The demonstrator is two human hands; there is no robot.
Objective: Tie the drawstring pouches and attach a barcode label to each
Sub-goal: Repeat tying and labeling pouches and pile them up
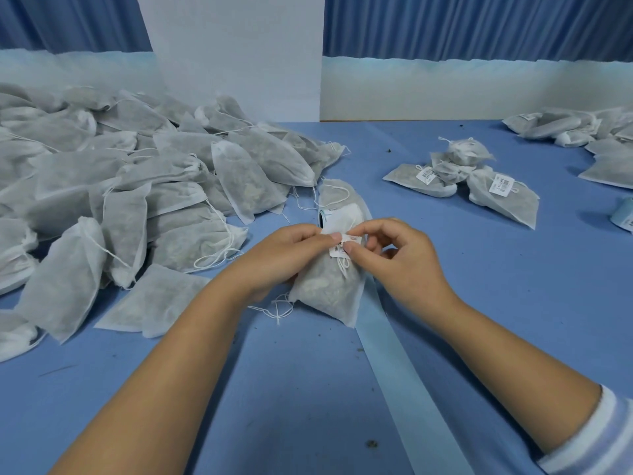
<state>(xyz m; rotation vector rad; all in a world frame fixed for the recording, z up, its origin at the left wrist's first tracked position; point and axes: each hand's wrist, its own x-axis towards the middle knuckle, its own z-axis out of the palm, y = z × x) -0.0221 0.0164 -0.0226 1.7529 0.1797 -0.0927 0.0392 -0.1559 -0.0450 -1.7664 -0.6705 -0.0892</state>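
Note:
A white drawstring pouch (327,289) filled with dried matter sits at the table's centre, gripped at its neck by my left hand (286,257). A white barcode label (344,246) lies at the pouch's tied top. My right hand (394,255) pinches that label between thumb and forefinger, and my left thumb touches its other end. Behind my hands a label roll (325,216) lies under another pouch (337,197). A pale blue backing strip (404,371) runs from my hands toward the near edge.
A big heap of unlabelled pouches (102,186) covers the left of the blue table (513,286). A few labelled pouches (479,180) lie at the right middle, more pouches (582,132) at the far right. A second roll (625,214) sits at the right edge.

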